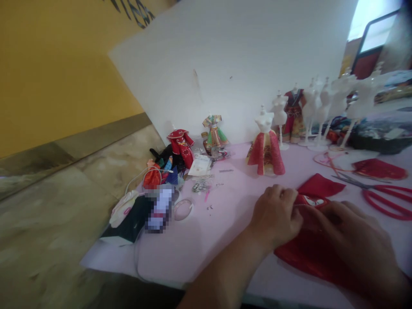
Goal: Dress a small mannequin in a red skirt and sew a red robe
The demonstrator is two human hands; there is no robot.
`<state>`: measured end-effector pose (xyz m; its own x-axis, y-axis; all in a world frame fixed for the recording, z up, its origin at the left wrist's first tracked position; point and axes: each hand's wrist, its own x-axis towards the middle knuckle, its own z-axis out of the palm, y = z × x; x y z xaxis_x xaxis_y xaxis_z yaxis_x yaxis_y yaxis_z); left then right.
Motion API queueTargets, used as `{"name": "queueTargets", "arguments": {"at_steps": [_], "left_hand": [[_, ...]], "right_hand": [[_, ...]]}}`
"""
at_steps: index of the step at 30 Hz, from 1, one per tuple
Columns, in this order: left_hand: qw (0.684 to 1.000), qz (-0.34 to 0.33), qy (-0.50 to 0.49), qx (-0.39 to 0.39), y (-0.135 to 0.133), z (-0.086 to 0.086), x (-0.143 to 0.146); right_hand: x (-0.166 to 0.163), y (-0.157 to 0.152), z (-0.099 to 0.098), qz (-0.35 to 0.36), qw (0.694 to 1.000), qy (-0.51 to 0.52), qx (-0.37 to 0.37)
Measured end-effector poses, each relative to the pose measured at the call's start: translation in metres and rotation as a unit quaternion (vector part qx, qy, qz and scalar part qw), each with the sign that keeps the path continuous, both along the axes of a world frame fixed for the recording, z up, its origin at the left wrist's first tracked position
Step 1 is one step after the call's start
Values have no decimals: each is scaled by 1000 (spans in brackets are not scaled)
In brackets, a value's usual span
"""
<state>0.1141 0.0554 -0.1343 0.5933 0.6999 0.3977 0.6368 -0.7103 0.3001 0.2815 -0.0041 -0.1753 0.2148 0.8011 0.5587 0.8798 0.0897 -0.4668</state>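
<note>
My left hand [278, 212] is closed, its fingertips and thumb pinching the upper edge of a dark red fabric piece [299, 262]. Facing it from the right, my right hand [357, 240] also grips this fabric with bent fingers; the hand is slightly blurred. Between the hands shows a folded part with a red and white pattern [313, 201]. Just beyond lies a smaller red cloth scrap [322, 184]. Red-handled scissors [370, 187] rest beside it, blades pointing left. Whether a needle or pin is between my fingers cannot be seen.
A small dress form in a red and gold skirt [265, 154] stands ahead, with several bare white forms [337, 96] behind. A tape roll [183, 210], a phone [160, 210] and a dark box [128, 225] lie left, near the table's left edge.
</note>
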Motion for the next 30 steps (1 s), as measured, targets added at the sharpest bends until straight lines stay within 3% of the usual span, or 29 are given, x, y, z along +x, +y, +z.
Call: {"name": "queueTargets", "arguments": {"at_steps": [7, 9, 13, 18, 30], "left_hand": [[996, -48, 68, 26, 2, -11, 2], [996, -45, 73, 20, 3, -13, 2], [996, -54, 67, 16, 5, -13, 1], [995, -52, 71, 43, 3, -11, 2], [993, -63, 59, 75, 2, -9, 2]], "right_hand": [[-7, -2, 8, 67, 997, 25, -10], [-8, -4, 10, 46, 997, 54, -3], [-11, -7, 11, -5, 992, 93, 88], [-11, -1, 0, 84, 994, 10, 66], [-7, 1, 1, 53, 987, -98, 118]]}}
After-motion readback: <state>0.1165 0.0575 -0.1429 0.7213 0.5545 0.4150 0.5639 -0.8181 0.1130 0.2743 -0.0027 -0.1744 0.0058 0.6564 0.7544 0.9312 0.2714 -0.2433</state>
